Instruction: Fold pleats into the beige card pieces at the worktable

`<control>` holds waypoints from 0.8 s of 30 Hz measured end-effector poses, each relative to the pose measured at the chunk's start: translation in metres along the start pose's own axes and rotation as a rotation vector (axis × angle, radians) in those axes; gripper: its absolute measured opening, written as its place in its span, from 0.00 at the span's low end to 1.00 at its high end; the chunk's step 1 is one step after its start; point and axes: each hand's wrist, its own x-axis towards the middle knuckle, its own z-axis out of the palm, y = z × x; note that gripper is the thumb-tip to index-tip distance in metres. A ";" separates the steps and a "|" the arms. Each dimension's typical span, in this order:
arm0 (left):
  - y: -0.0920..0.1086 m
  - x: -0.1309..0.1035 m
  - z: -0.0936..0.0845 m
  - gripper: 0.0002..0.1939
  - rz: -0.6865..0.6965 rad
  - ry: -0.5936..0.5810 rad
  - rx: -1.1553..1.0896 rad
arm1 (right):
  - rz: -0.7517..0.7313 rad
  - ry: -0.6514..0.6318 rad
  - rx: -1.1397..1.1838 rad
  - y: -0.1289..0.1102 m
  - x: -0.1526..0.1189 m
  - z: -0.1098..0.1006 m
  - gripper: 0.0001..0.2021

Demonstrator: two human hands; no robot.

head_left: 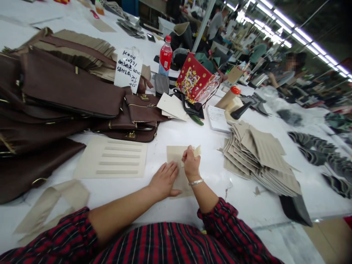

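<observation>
My left hand (pixel 164 179) lies flat, fingers together and thumb out, on the left part of a thin beige sheet (pixel 180 185) on the table. My right hand (pixel 191 164) is closed in a pinch over the sheet's upper right part. A small pale yellow piece (pixel 197 150) sticks out of its fingers; what kind of piece it is I cannot make out. To the left of my hands is a cream board (pixel 90 157) with several narrow grey-beige strips (pixel 118 164) lying across it in rows. A loose beige strip (pixel 51 196) curls near my left sleeve.
Dark brown leather bags (pixel 71 80) are heaped at the left. A fanned stack of beige pieces (pixel 264 157) lies at the right. Farther back are white cards (pixel 172 106), a notepad (pixel 218 118), a red bag (pixel 196 79) and a red-labelled bottle (pixel 165 57). People work in the background.
</observation>
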 end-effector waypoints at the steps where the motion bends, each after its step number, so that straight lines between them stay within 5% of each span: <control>1: 0.000 0.000 -0.001 0.46 -0.007 0.002 -0.012 | 0.018 -0.006 -0.003 0.001 -0.012 -0.008 0.22; 8: -0.012 -0.006 -0.013 0.52 -0.001 -0.025 -0.040 | -0.022 -0.043 -0.069 0.005 -0.087 -0.054 0.22; 11: -0.019 -0.009 -0.014 0.57 -0.031 -0.044 -0.010 | -0.105 -0.078 -0.148 0.010 -0.076 -0.042 0.21; 18: -0.021 -0.009 -0.008 0.56 -0.013 -0.019 0.016 | -0.083 -0.011 -0.116 0.003 0.014 0.020 0.22; 21: -0.020 -0.009 -0.010 0.56 -0.040 -0.039 0.003 | -0.015 -0.033 -0.094 -0.003 0.008 0.012 0.22; 24: -0.019 -0.010 -0.012 0.56 -0.053 -0.049 0.005 | 0.133 -0.029 -0.062 -0.004 -0.030 -0.020 0.22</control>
